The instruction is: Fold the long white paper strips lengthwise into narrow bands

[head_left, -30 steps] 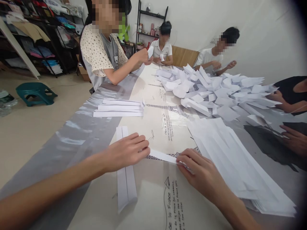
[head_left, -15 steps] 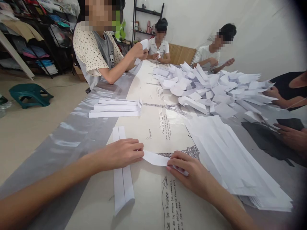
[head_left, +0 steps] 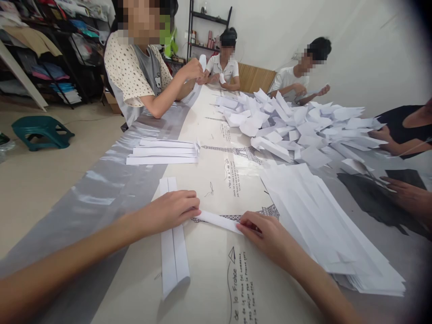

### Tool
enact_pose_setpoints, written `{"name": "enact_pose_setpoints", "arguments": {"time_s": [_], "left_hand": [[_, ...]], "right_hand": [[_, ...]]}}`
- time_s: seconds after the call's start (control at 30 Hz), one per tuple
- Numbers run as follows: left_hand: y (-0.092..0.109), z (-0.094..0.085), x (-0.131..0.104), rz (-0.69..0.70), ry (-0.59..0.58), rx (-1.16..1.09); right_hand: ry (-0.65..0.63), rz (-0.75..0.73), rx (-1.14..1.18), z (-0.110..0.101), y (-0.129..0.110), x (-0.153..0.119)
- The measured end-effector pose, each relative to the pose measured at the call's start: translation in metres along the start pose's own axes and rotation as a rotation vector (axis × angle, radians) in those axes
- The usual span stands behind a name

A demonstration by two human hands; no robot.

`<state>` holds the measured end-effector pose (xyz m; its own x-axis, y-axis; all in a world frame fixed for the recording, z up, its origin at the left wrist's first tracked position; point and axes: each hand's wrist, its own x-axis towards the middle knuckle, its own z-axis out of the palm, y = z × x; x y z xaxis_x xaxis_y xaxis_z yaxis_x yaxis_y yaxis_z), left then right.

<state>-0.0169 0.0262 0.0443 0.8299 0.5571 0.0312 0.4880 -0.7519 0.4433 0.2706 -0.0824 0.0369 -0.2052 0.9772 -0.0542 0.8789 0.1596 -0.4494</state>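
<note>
A narrow folded strip of white paper [head_left: 219,220] stretches between my two hands, just over the printed tablecloth. My left hand [head_left: 177,207] pinches its left end between thumb and fingers. At the other end, my right hand [head_left: 259,227] has closed its fingers on the strip and hides that tip. Beneath my left hand lies a longer folded white paper [head_left: 174,261] with a seam down its middle, its near end curling up. To the right of my right hand is a stack of white paper sheets [head_left: 324,220].
Folded paper strips [head_left: 164,151] lie farther back on the left. A large heap of folded papers [head_left: 286,121] covers the far right. Several people sit round the table, one person [head_left: 138,76] at the left holding paper. A green stool [head_left: 42,130] stands on the floor.
The strip between my hands looks narrower and straighter now. Both hands still hold its ends, with small finger shifts. The person at the left has lowered their hands slightly.
</note>
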Motion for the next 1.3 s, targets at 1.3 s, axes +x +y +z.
{"name": "enact_pose_setpoints", "arguments": {"time_s": [1.3], "left_hand": [[0.042, 0.051, -0.025, 0.192, 0.119, 0.504]], "right_hand": [[0.194, -0.331, -0.304, 0.01, -0.01, -0.012]]}}
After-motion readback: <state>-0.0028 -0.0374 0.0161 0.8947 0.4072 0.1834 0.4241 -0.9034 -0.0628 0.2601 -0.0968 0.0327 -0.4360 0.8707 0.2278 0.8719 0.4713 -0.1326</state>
